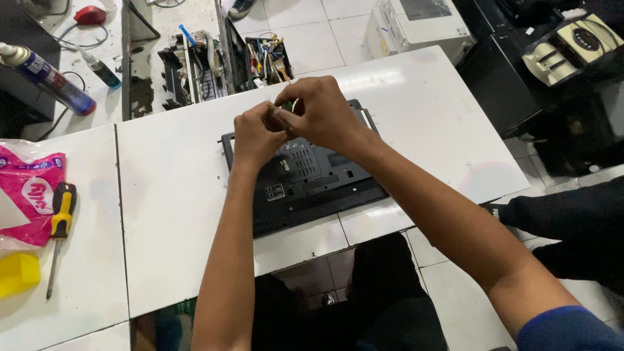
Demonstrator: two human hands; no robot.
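Observation:
A black laptop (305,185) lies upside down on the white table (175,195), its base panel with vents facing up. Both hands hover together over its far edge. My left hand (257,133) pinches a small part at its fingertips. My right hand (322,114) closes on a small greenish tool or part (289,106) between the two hands; what it is exactly is too small to tell.
A yellow-and-black screwdriver (60,224) lies at the left beside a pink bag (29,195) and a yellow object (18,273). Spray cans (49,78) stand at the far left. A tool box (266,58) sits behind the table. Printers (416,26) stand at the right.

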